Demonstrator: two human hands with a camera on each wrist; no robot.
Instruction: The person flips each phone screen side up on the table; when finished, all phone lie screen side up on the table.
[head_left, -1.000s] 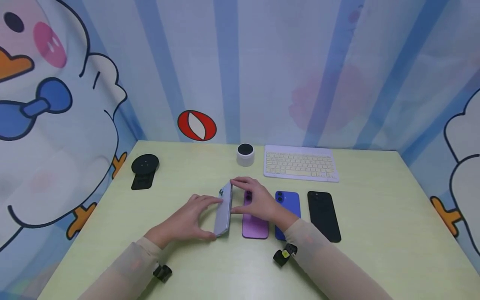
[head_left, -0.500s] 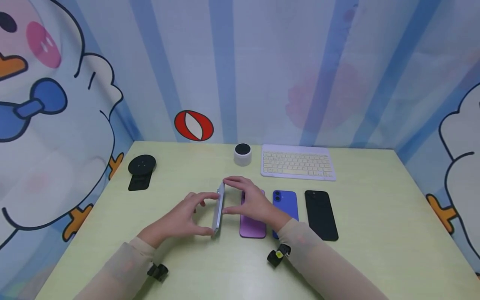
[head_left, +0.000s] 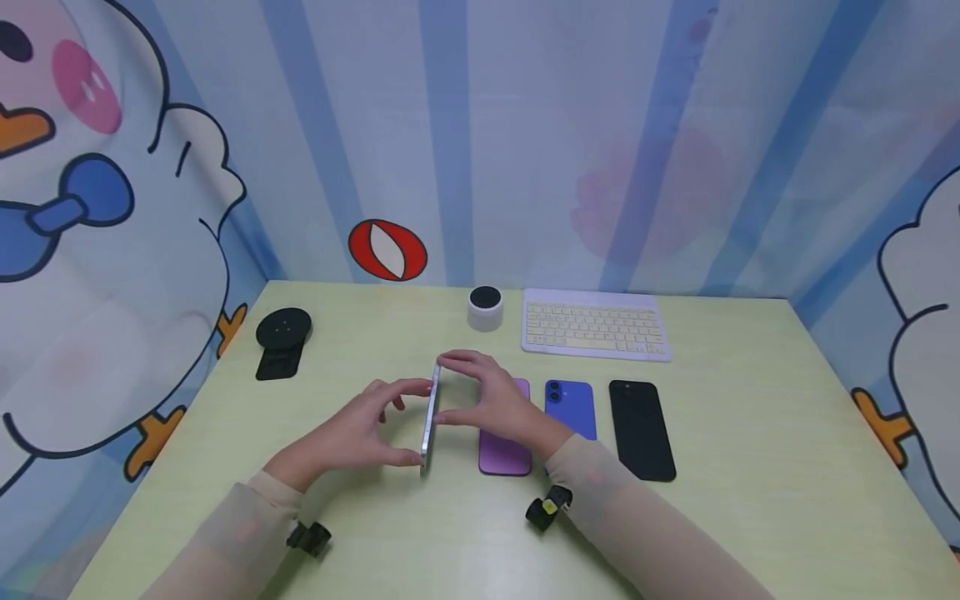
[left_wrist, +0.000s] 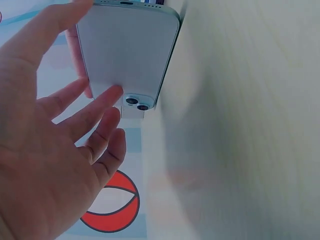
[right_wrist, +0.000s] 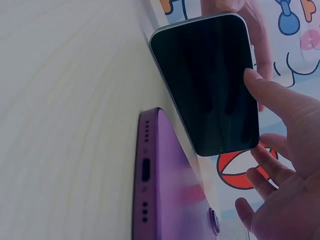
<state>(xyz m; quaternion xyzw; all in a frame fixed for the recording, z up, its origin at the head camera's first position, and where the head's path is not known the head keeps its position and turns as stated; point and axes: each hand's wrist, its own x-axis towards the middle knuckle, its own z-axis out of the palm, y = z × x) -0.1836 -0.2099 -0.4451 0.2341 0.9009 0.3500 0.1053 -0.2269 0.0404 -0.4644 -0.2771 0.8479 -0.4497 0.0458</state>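
Note:
A pale, silvery smartphone [head_left: 430, 417] is on its long edge near the table's middle, seen almost edge-on from the head. My left hand [head_left: 348, 433] holds it from the left, thumb at the near end and a fingertip on the back by the two camera lenses [left_wrist: 137, 102]. From the right, my right hand [head_left: 491, 404] grips the far end with its fingers, thumb against the edge of the dark screen [right_wrist: 205, 85]. Under my right hand lies a purple phone [head_left: 506, 454], partly covered. Beside it are a blue phone [head_left: 572, 408] and a black phone [head_left: 642, 429].
Toward the back sit a small white cylinder with a black top [head_left: 485, 310] and a lilac keyboard [head_left: 596, 327]. At the far left is a black stand with a round pad [head_left: 283, 343]. A patterned curtain [head_left: 510, 150] hangs behind the table [head_left: 750, 433].
The silvery phone has tilted from showing its back to standing nearly upright on its long edge. Both hands have shifted slightly left with it; the other phones keep their places on the table.

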